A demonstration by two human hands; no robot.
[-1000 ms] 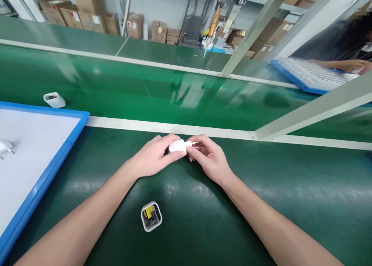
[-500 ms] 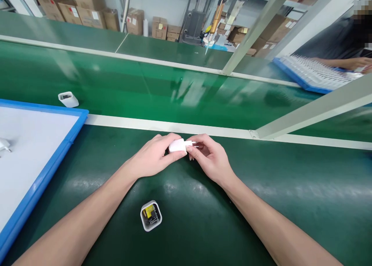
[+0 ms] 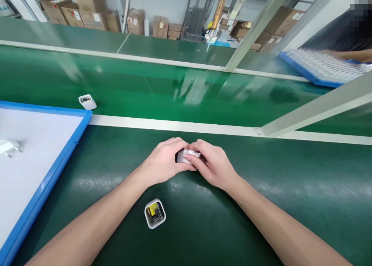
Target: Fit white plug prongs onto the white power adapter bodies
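a small white charger (image 3: 181, 157), looking like smooth plastic with rounded sides, is held over the green tabletop (image 3: 200, 227), to the right of the blue-edged tray (image 3: 48, 181). the tabletop has a dull sheen with scuffed, shiny patches; the tray pairs a flat white surface with a thick raised blue rim. nearer than the tray's far right corner, and to its right, an open case (image 3: 155, 213) stands mouth up, a rounded white square with yellow and dark parts packed inside. just beyond that corner, another white case (image 3: 87, 102) rests on a glossy green strip (image 3: 139, 99), its contents too small to make out.

on the tray lies a white plug (image 3: 9, 146) with two thin metal pins, cut off by the left edge of view. much of the charger is covered by fingers, and its right end is hard to read. far right of the tray, a co-worker's forearm (image 3: 356, 55) is only partly in view.

the left hand (image 3: 162, 161) is closed around the charger's left end; the right hand (image 3: 216, 164) pinches its right end, thumb on the near side. the charger lies squarely within both grips.
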